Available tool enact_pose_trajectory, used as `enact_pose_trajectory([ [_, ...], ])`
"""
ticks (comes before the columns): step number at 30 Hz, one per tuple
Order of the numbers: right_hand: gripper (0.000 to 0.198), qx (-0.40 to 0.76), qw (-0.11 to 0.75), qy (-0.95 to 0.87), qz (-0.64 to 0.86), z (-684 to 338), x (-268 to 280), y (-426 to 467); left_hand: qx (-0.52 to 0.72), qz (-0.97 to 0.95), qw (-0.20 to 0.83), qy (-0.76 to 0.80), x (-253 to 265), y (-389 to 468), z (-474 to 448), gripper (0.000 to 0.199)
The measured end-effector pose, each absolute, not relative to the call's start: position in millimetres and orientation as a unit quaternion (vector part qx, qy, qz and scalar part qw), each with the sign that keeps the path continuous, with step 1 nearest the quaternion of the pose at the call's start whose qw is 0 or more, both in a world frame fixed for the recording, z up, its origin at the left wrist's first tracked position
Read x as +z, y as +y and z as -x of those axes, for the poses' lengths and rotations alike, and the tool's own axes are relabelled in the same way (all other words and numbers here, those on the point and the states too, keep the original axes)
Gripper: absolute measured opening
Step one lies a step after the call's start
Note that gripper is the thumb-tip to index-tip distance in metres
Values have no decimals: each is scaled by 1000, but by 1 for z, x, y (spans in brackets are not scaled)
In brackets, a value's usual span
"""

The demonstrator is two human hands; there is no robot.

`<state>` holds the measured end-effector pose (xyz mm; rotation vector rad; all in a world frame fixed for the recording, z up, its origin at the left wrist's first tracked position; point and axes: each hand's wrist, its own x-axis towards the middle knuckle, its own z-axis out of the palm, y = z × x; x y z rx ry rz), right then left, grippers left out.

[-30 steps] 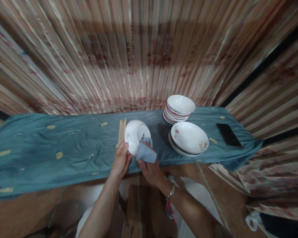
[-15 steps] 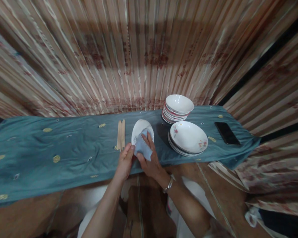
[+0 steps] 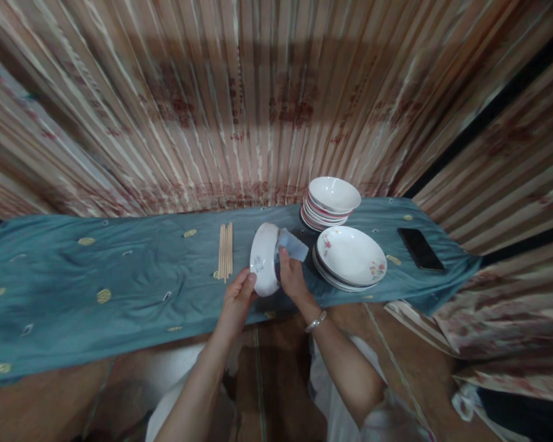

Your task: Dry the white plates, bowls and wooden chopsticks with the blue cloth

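Observation:
In the head view a white bowl [image 3: 263, 261] with a blue-grey pattern is held tilted above the cloth-covered table, its side turned toward me. My left hand [image 3: 239, 296] is closed on its near left edge, thumb on the outside. My right hand [image 3: 295, 279] is closed on a light blue cloth [image 3: 295, 244] at the bowl's right side. The cloth sticks out beyond my fingers. Part of the right hand's grip and the bowl's inside are hidden.
Several wooden chopsticks [image 3: 225, 252] lie left of the bowl. To the right stand a stack of bowls [image 3: 334, 195] and, nearer, a stack of flowered plates [image 3: 351, 256]. A black phone [image 3: 421, 248] lies farther right on the teal tablecloth [image 3: 133, 276]. Curtains [image 3: 258, 110] hang behind.
The bowl has turned from showing its inside to showing its patterned side. My right hand and the blue cloth have moved from over the bowl to its right side.

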<state>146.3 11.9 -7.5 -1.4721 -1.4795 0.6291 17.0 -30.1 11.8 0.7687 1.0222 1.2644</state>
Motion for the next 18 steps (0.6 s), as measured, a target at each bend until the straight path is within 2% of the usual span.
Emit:
enact_pose_trajectory([
  [5,74,322,459,-536,631,-144,-18,10,571,-286,629,443,13,-27,-15,44],
  [11,68,330,482,-555,592,-135,-38,-11,591,-241,639,429,16,-24,-12,49],
  [15,66,295,431,-598,608,-129,-52,-30,601,-239,636,421,13,-22,-10,50],
  [18,63,209,408,-663,591,-126,-63,-41,604,-248,630,420,12,-20,-9,48],
])
